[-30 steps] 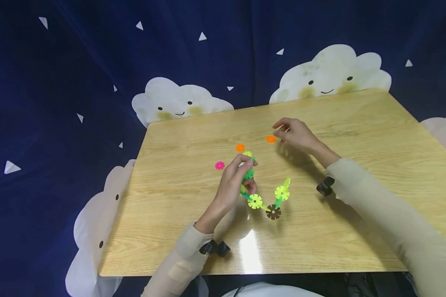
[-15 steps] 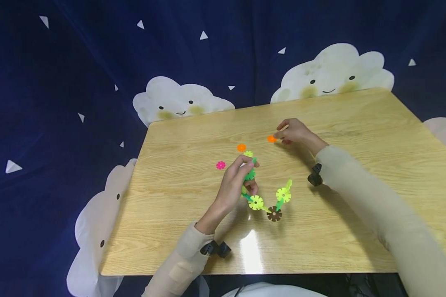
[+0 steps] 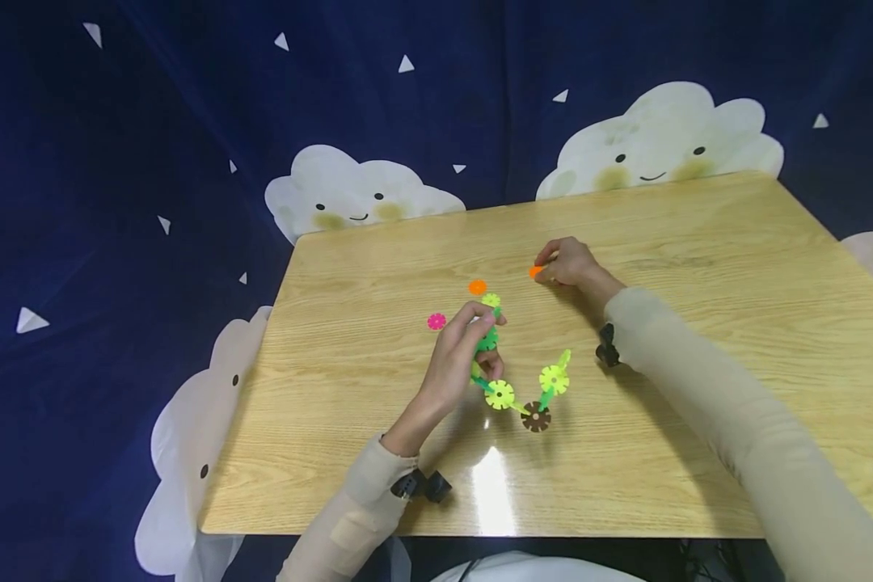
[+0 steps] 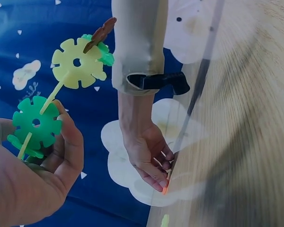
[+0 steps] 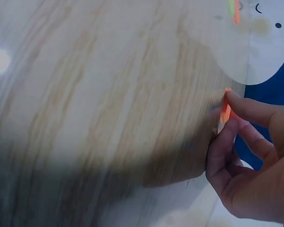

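My left hand (image 3: 454,356) grips a chain of notched interlocking plastic discs, its fingers curled round a green disc (image 4: 37,123). From that hand the chain curves over the table through a yellow disc (image 3: 499,394), a brown disc (image 3: 536,417) and another yellow disc (image 3: 554,380). Farther back, my right hand (image 3: 571,263) pinches an orange disc (image 5: 226,109) between thumb and fingers at the tabletop. Most of that orange disc is hidden by the fingers in the head view. The left palm covers part of the chain.
A second orange disc (image 3: 477,287) and a pink disc (image 3: 436,322) lie on the wooden table (image 3: 335,388), left of the right hand. A yellow-green disc (image 3: 491,300) shows just beyond the left fingers. Behind the table hangs a dark blue curtain (image 3: 422,97) with clouds.
My right hand has come down onto the orange disc, and its fingers have closed on it. The left hand keeps its hold on the chain with hardly any movement.
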Available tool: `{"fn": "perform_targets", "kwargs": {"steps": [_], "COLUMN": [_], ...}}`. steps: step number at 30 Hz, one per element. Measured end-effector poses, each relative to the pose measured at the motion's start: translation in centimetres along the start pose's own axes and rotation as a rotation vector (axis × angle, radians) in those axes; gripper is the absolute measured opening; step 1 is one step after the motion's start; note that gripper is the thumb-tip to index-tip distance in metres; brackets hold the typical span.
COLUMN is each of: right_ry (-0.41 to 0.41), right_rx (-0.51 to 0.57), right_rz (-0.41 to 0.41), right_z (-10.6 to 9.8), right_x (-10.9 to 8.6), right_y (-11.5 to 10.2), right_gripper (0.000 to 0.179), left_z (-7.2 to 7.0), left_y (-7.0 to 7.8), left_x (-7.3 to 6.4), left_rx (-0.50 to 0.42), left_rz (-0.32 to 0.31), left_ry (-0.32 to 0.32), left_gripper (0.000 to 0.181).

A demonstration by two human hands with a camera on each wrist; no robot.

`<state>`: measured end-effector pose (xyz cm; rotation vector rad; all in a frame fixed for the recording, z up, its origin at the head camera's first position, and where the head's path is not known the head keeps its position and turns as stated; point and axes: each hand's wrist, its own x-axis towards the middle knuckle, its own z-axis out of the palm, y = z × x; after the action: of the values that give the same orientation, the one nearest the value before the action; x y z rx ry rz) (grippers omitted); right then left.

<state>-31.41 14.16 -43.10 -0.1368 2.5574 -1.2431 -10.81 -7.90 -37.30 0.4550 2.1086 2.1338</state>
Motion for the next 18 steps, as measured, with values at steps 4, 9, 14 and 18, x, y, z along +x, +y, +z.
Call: {"fn": "perform_targets", "kwargs": {"steps": [4, 9, 14, 18], "right_ry": [-0.034, -0.071, -0.083, -0.091], "right_rx": [-0.042, -0.043, -0.041, -0.021], "right_rz": [-0.017, -0.072, -0.118, -0.148], "right_z": [0.2, 0.5, 0.9, 1.3], "right_x": [-0.4, -1.0, -1.7, -2.4], "right_y": [0.0, 0.1, 0.3, 0.6], "right_gripper": [0.029, 0.031, 0.026, 0.020], "left_z": [0.0, 0.3, 0.6, 0.8], "left_y": [-0.1, -0.2, -0.1, 0.0], "left_x": [0.1, 0.2, 0.2, 0.3], "left_rx": [0.008, 0.016, 0.013, 0.011], "left_rz": [-0.004, -0.005, -0.014, -0.023], "left_ry": [-0.004, -0.006, -0.017, -0.012], "left_gripper": [0.046, 0.045, 0.044, 0.039]}}
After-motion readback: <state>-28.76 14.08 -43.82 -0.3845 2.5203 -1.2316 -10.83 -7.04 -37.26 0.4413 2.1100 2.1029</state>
